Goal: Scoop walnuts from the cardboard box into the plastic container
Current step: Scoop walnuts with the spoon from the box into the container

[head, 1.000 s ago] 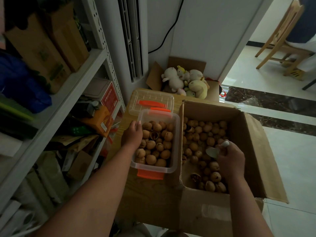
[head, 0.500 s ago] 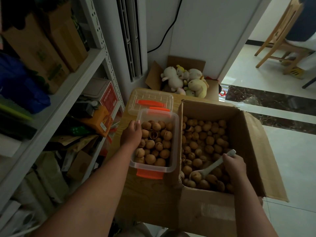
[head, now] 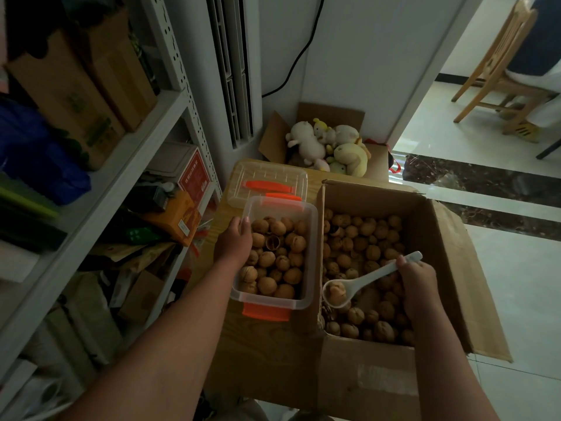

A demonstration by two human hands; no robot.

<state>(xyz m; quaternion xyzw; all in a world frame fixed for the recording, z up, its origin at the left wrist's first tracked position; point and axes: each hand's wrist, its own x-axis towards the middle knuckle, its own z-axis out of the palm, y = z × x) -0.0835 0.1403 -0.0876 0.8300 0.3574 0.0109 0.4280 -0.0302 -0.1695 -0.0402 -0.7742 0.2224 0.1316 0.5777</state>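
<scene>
Walnuts (head: 361,238) fill the cardboard box (head: 373,192), and more lie heaped in the plastic container (head: 273,302) set touching its left wall, likely so each transfer stays short. The left hand (head: 235,241) grips the container's left rim, fingers curled over the edge, apparently to steady it. The right hand (head: 417,279) has its fingers closed round the handle end of the white spoon (head: 373,276), whose bowl sits just above the nuts by the box's left wall with one of them in it. Such a far-back grip gives reach, though the load looks ready to roll off.
</scene>
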